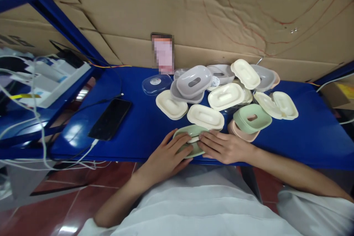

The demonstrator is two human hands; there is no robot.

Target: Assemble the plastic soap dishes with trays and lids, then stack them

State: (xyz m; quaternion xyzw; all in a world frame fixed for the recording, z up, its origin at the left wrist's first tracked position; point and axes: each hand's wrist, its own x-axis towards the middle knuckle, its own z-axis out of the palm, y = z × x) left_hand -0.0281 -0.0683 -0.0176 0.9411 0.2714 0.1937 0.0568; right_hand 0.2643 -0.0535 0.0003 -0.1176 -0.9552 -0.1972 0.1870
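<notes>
Both hands rest flat on the pale green lid (190, 134) at the near edge of the blue table (138, 129). From my feed, the left hand (167, 156) lies palm down, fingers loosely spread over the lid's left half; the right hand (225, 147) covers its right side, fingers together, tips meeting the left's. Neither pinches it. Just behind sits a cream lid (205, 117), heading the heap of lids.

Both the left hand (166, 155) and the right hand (224, 147) press flat on a pale green lid (190, 134) at the near edge of the blue tabletop (143, 125), just before a heap of cream, grey and green lids (221, 92), a black phone (110, 118) lying off to the left.
</notes>
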